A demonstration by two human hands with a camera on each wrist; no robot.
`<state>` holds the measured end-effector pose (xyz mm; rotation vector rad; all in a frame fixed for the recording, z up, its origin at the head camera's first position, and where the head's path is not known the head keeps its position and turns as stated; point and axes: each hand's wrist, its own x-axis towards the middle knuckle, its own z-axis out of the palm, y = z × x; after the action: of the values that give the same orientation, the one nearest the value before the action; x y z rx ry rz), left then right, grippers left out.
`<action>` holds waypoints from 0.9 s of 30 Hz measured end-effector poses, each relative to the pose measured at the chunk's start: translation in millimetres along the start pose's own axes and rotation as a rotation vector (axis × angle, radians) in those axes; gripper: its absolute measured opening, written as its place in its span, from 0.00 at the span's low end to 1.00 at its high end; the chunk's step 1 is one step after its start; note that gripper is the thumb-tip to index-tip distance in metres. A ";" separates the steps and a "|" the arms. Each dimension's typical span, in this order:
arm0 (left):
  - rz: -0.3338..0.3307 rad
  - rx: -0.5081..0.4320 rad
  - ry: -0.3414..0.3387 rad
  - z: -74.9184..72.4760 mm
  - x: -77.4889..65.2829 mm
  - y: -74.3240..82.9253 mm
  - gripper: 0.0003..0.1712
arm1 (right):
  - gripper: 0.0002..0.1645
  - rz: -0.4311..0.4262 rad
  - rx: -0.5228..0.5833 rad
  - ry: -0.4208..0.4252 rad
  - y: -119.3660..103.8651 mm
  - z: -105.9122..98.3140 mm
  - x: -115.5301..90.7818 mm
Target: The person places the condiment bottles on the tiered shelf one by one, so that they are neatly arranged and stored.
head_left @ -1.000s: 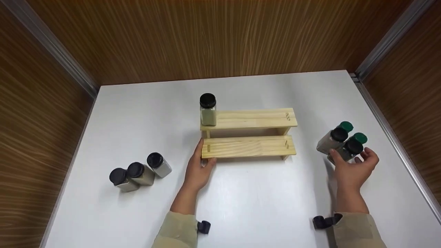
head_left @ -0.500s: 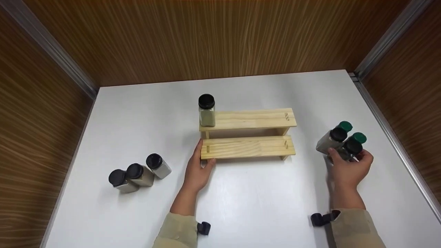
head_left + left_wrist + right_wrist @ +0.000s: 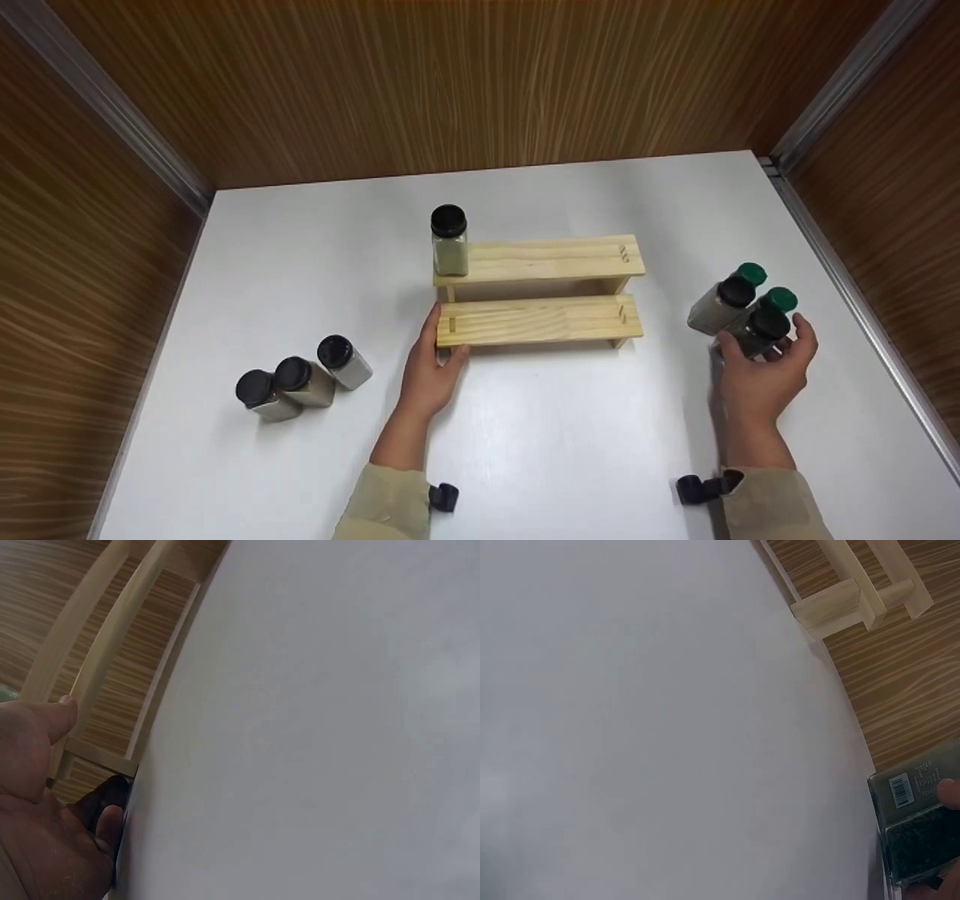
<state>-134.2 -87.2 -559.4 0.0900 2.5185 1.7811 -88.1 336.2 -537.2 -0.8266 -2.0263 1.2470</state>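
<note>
In the head view, my left hand [image 3: 430, 379] grips the left end of the lower step of a two-step wooden rack [image 3: 536, 322]. Its thumb lies along the front edge; the left wrist view shows other fingers curled low by the rack's end. On the right, my right hand [image 3: 765, 386] holds a dark-filled spice jar with a black lid [image 3: 769, 324], thumb on one side and fingers on the other. Close against that jar stand a pale-filled, black-lidded jar [image 3: 716, 311] and two green-lidded jars, mostly hidden, one with its green lid [image 3: 751, 274] showing behind.
One black-lidded jar of greenish powder [image 3: 450, 255] stands on the left end of the rack's upper step. Three more black-lidded jars [image 3: 307, 382] stand at the left of the white table [image 3: 570, 450]. Wood-grain panels [image 3: 480, 82] enclose the back and sides.
My right hand has shifted slightly left and its fingers have come in around the dark jar. The left hand and the rack stay in place.
</note>
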 end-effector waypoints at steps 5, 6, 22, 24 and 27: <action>-0.013 -0.007 -0.008 -0.6 -1.0 0.2 0.47 | 0.49 -0.101 0.019 0.031 -3.1 -1.4 -3.3; -0.019 -0.006 -0.009 -0.7 -1.1 0.3 0.47 | 0.49 -0.112 0.025 0.037 -4.1 -1.5 -3.7; -0.023 0.014 0.003 -1.2 -0.9 -0.3 0.47 | 0.46 -0.364 0.046 0.071 -60.5 -5.4 -27.8; -0.025 0.017 0.004 -0.9 -0.5 -0.6 0.47 | 0.47 -0.375 0.055 0.063 -59.6 -2.4 -27.5; -0.028 0.017 0.008 -0.5 -0.3 -0.4 0.47 | 0.48 -0.390 0.048 0.039 -64.7 2.0 -30.2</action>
<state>-133.9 -87.8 -559.6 0.0479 2.5274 1.7537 -83.2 288.6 -484.2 -0.4015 -1.9966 1.0429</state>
